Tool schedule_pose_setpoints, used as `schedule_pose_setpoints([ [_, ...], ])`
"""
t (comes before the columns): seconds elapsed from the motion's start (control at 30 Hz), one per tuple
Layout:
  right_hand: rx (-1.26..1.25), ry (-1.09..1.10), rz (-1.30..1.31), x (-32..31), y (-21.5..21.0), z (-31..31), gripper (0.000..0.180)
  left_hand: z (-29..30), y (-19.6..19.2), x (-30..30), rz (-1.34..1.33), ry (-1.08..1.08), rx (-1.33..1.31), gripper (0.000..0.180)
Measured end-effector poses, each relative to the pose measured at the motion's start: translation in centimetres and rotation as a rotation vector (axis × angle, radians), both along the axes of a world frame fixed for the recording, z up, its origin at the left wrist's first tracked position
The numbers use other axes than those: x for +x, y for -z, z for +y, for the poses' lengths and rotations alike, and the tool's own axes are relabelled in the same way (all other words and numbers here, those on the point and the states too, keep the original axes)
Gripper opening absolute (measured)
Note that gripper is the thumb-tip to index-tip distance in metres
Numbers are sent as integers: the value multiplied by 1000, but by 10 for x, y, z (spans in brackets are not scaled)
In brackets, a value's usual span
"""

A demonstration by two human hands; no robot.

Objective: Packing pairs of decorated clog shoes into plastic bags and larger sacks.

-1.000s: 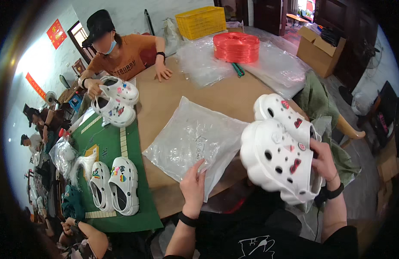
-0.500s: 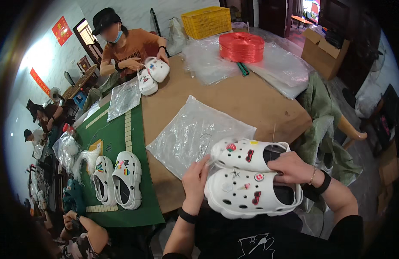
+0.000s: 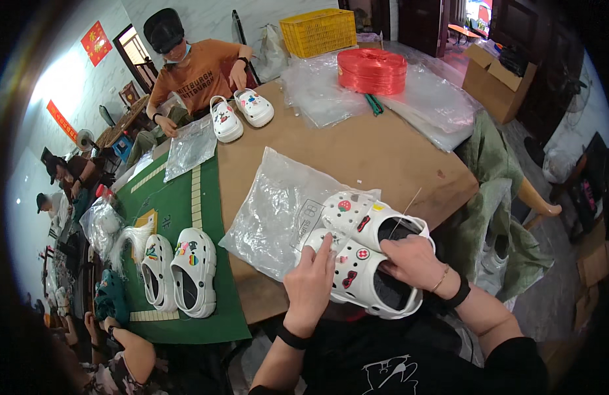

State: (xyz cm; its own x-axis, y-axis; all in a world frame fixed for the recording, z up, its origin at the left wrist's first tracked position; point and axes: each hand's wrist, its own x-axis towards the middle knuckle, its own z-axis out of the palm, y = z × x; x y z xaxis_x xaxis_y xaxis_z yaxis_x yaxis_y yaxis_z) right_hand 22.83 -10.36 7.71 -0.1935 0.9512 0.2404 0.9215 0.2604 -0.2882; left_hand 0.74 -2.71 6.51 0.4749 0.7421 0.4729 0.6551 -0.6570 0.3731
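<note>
Two white clogs with colourful charms lie side by side, toes toward a clear plastic bag on the brown board. My right hand is closed on the clogs at their foot openings, holding both together. Over the nearer clog's toe, my left hand has its fingers bent, gripping the bag's near edge; the thumb's grip is partly hidden. The toes look hazy against the film, overlapping the bag. A thin pale strand sticks up beside the farther clog's opening.
Another charm-covered white clog pair stands on the green mat at left. Across the table a co-worker has white clogs and a clear bag. A red twine roll and yellow crate sit at the back.
The clogs have moved left and slightly up, turning, onto the bag. My left hand has shifted right over the near toe. The co-worker's clogs now stand on the board.
</note>
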Motion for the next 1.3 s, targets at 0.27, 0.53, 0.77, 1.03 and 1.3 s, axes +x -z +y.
schedule_pose_setpoints([
  [0.27,58,30,9,-19,4,1,29,-4,-12,17,107,-23,176,38],
  [0.53,138,-12,-108,-30,6,0,22,16,-17,35,133,48,53,51],
  [0.77,169,-14,-50,-39,16,7,16,23,-15,46,93,290,46,39],
  [1.03,124,182,365,-30,40,11,22,-1,-29,22,-78,200,212,42],
  [1.3,67,330,630,-19,30,18,24,0,-5,-1,-1224,39,-452,35],
])
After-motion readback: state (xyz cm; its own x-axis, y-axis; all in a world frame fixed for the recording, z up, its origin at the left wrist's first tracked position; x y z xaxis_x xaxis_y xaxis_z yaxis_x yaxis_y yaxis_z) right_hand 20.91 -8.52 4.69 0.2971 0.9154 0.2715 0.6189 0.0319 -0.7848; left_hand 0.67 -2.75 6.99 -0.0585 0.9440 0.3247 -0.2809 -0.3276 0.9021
